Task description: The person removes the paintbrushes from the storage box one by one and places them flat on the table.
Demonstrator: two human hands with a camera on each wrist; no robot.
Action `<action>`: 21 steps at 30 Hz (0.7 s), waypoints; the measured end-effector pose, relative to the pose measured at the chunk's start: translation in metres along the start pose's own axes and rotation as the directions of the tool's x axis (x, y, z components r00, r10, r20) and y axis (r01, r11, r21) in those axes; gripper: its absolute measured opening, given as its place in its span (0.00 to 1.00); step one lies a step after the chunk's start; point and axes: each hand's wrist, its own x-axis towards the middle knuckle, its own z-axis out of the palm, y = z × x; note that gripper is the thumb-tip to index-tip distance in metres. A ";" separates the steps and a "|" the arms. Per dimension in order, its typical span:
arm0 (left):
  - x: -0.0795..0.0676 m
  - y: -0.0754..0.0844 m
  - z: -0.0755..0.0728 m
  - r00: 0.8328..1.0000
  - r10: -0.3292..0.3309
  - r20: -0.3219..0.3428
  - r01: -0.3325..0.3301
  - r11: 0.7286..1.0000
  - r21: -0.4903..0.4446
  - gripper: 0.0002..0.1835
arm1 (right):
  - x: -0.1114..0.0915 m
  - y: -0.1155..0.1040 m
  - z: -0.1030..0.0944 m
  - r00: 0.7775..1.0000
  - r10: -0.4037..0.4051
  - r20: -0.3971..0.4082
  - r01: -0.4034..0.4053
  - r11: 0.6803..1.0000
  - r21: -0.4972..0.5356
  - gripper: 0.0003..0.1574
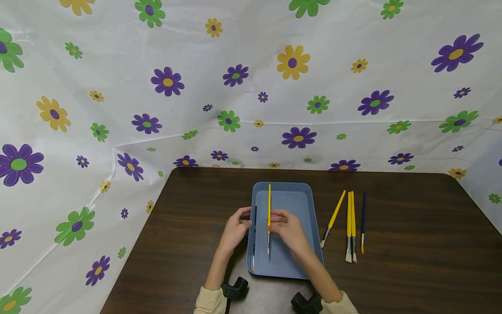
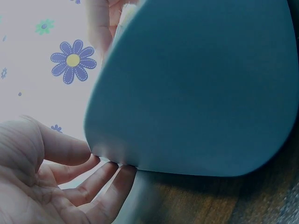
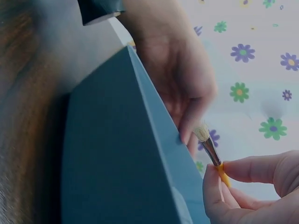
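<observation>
A blue-grey tray (image 1: 290, 261) lies on the dark table in the head view. My left hand (image 1: 234, 231) grips its left rim, thumb and fingertips (image 2: 126, 172) at the edge in the left wrist view. Over the tray, my right hand (image 1: 289, 230) pinches a yellow-handled paintbrush (image 1: 269, 198) between thumb and fingers. Its pale bristles (image 3: 202, 132) and metal ferrule show in the right wrist view; in the head view they point toward me. Inside the tray, along its left side, a thin dark-handled paintbrush (image 1: 254, 244) lies lengthwise.
Right of the tray, a yellow paintbrush (image 1: 335, 213) lies slanted, bristles near the tray's edge. Beside it are two yellow paintbrushes (image 1: 349, 218) side by side and a dark blue one (image 1: 364, 213). A flowered cloth (image 1: 251, 52) hangs behind the wooden table (image 1: 415, 235).
</observation>
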 end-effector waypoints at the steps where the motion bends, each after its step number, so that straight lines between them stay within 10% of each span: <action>1: 0.000 0.000 0.000 1.000 0.001 0.000 -0.001 1.000 0.001 0.25 | 0.000 -0.001 -0.002 1.000 0.004 -0.005 -0.004 1.000 0.000 0.29; 21: 0.001 -0.001 -0.001 1.000 0.000 0.008 0.000 1.000 0.004 0.25 | 0.008 -0.024 -0.057 0.997 0.038 -0.070 -0.035 0.999 0.039 0.29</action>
